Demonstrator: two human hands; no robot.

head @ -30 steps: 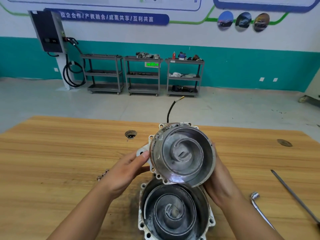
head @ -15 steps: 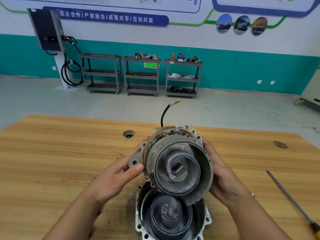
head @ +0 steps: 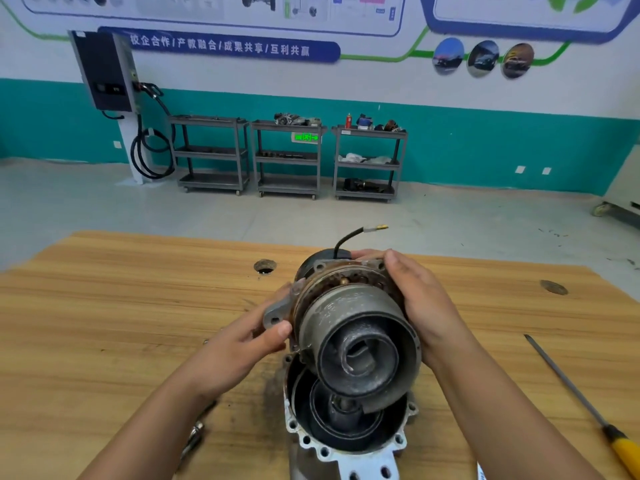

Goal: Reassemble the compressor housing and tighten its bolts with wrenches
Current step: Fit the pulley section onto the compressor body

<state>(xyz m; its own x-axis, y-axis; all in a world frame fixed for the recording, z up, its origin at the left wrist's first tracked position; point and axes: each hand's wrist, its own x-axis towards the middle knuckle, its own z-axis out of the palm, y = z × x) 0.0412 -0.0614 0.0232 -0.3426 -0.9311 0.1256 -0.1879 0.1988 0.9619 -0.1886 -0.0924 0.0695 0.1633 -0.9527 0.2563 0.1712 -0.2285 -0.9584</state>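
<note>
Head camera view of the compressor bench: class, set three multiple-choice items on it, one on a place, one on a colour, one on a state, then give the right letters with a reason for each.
1. Where does the screwdriver lie?
A. On the table to the person's right
B. Inside the lower housing
C. On a grey cart

2. What colour is the screwdriver's handle?
A. Red
B. Yellow
C. Green

3. In what state is the upper scroll half?
A. Bolted onto the lower housing
B. Lying flat on the table
C. Held tilted above the lower housing

Answers:
1 A, its shaft runs along the wooden table past the right hand.
2 B, the handle near the lower right corner is yellow.
3 C, the left hand and right hand grip its sides, its spiral face turned toward the camera, with the lower housing open beneath.
</note>
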